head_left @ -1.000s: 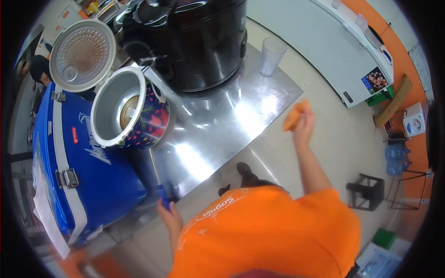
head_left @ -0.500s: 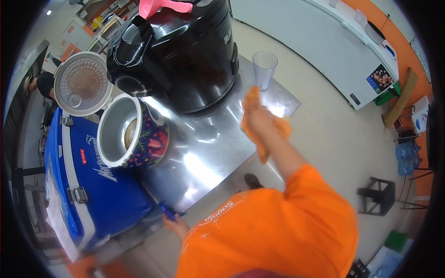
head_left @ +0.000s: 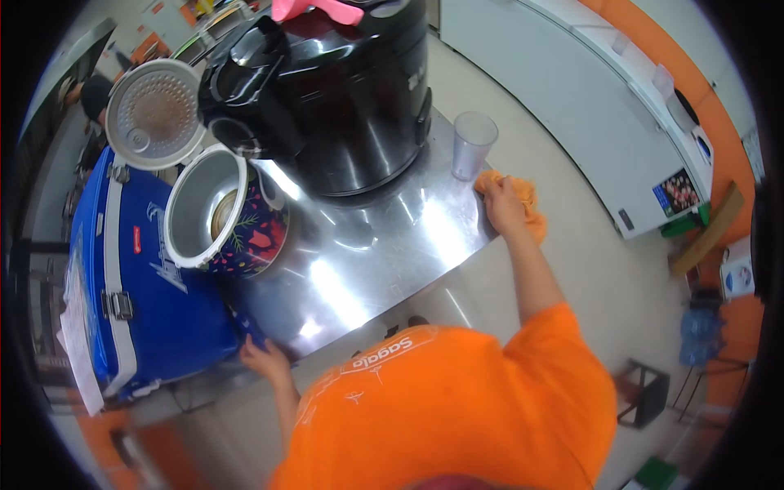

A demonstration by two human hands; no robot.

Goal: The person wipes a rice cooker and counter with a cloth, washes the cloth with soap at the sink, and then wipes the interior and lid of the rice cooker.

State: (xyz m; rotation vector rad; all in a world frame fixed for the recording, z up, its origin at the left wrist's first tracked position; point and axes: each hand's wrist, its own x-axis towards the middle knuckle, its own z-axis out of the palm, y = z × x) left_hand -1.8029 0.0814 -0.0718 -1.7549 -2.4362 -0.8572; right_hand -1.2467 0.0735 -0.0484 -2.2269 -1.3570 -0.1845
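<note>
My right hand [head_left: 506, 206] is closed on a bunched orange cloth [head_left: 532, 216] at the right corner of the shiny metal table [head_left: 367, 261]. Just behind it, a clear plastic cup [head_left: 474, 147] stands upright on the metal. My left hand [head_left: 265, 359] is low at the table's front left edge, fingers apart. Its fingertips are at the end of a blue-handled tool [head_left: 252, 330], whose kind I cannot make out. An open rice cooker with a floral pattern [head_left: 260, 233] stands behind that tool, its lid [head_left: 155, 114] raised.
A large black cooker [head_left: 351, 106] fills the table's back, with a pink scoop [head_left: 318, 10] on top. To the left stands a blue cooler box [head_left: 163, 286] with metal latches. A white chest freezer [head_left: 563, 106] is across the floor, and a black stool [head_left: 643, 392] stands at right.
My right hand has moved the orange cloth rightward and toward me, from beside the cup to the table's corner. The left hand remains by the blue handle, its fingers now more spread. The view has shifted.
</note>
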